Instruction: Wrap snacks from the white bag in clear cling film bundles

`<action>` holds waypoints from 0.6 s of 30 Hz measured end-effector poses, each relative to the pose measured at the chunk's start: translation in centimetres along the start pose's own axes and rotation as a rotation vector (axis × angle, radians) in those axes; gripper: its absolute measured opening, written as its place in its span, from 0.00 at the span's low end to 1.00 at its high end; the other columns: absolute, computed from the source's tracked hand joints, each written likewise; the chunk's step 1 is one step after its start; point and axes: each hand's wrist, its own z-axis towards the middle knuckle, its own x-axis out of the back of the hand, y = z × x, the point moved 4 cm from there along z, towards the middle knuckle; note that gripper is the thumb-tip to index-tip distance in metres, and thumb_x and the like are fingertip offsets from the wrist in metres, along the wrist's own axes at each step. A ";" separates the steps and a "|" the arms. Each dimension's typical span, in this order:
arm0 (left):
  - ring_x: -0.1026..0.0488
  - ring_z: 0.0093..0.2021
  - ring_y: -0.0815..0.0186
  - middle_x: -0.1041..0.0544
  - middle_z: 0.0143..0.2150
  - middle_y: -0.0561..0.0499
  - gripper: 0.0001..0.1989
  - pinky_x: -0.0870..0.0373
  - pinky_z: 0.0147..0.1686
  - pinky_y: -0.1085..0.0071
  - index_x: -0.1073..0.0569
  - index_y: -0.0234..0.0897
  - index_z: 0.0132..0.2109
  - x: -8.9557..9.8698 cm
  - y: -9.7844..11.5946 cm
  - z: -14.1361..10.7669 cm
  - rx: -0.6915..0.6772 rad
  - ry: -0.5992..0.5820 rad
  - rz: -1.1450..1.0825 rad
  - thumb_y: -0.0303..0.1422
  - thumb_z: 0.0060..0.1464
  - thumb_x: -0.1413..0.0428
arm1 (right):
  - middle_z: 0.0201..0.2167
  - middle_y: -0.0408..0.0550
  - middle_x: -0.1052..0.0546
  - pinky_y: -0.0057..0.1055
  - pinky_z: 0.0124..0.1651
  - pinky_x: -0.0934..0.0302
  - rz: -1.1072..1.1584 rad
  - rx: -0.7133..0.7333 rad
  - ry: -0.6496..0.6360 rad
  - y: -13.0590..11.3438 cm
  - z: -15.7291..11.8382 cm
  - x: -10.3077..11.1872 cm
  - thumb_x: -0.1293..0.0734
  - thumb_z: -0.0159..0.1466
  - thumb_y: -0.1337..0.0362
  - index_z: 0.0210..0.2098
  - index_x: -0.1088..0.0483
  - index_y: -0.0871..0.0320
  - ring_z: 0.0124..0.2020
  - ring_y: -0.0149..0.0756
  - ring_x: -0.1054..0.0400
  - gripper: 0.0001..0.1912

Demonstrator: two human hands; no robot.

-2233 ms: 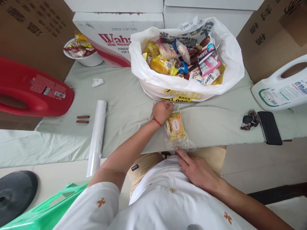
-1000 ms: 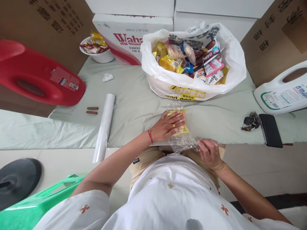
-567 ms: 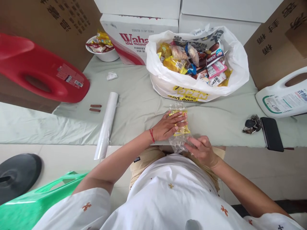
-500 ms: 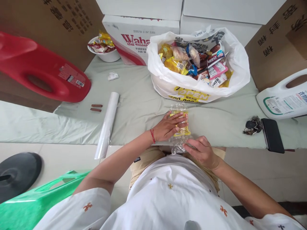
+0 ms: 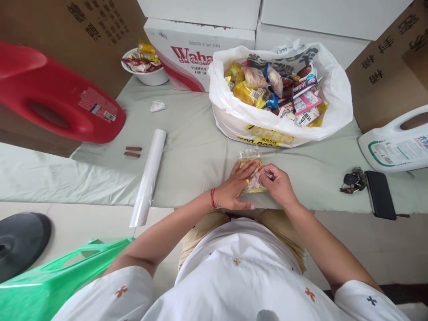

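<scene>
A yellow snack packet (image 5: 257,189) lies near the table's front edge, partly covered by clear plastic wrap (image 5: 249,154). My left hand (image 5: 236,185) rests on top of the packet with its fingers spread flat. My right hand (image 5: 277,183) pinches the gathered near end of the wrap and holds it over the packet. The fingers of both hands hide much of the packet. Just beyond them stands a white plastic bag (image 5: 277,127) filled with packaged snacks.
A roll of clear film (image 5: 149,178) lies to the left, its end past the table edge. Two brown strips (image 5: 133,151) and a red jug (image 5: 63,98) are farther left. Keys (image 5: 353,180), a black phone (image 5: 380,195) and a white jug (image 5: 394,145) are on the right.
My right hand has moved up and away from my body, folding the near end of the wrap over the packet. My left hand stays on the packet, its thumb now stretched toward the table edge.
</scene>
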 end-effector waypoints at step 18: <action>0.30 0.63 0.55 0.18 0.50 0.46 0.10 0.37 0.66 0.44 0.32 0.42 0.36 0.3 -0.8 -1.2 0.466 0.780 0.035 0.38 0.67 0.43 | 0.28 0.42 0.27 0.29 0.31 0.41 -0.051 -0.079 0.058 2.1 -0.3 -0.4 0.31 0.65 0.42 0.36 0.31 0.55 0.27 0.32 0.38 0.21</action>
